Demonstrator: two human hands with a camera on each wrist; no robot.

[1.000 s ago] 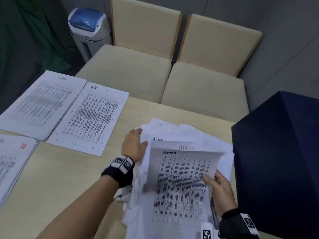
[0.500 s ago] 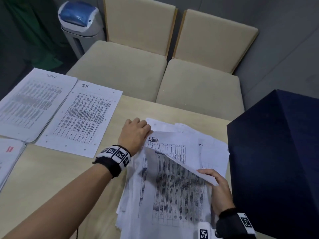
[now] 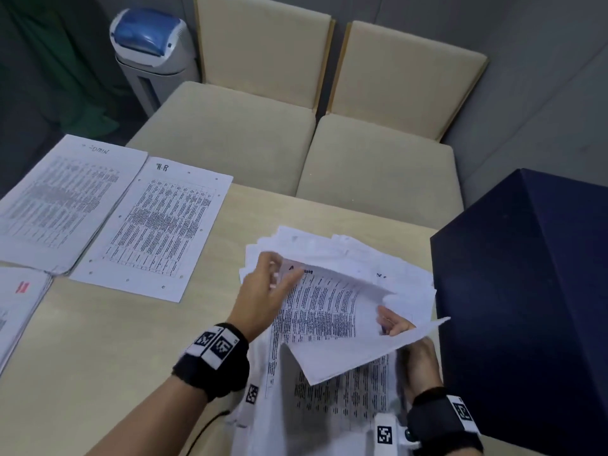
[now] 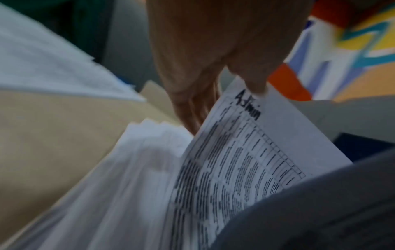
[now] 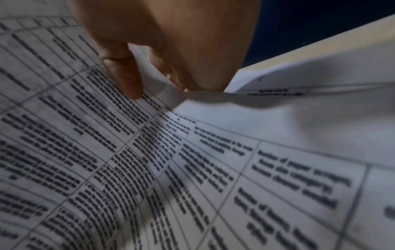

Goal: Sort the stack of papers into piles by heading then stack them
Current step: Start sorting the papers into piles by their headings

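We're lifting the top sheet [image 3: 332, 311], headed "Admin", off the unsorted stack [image 3: 329, 406] that is lying under both hands. A second ago it was drooping across that stack with our left hand [image 3: 263, 294] flat on top; now this hand is pinching the sheet's heading corner while our right hand [image 3: 399, 327] is gripping the opposite edge, curling it upward. So the sheet is coming free, probably heading for the Admin pile [image 3: 62, 199] well left of our left hand, beside the HR pile [image 3: 158, 225] on the table [image 3: 108, 340].
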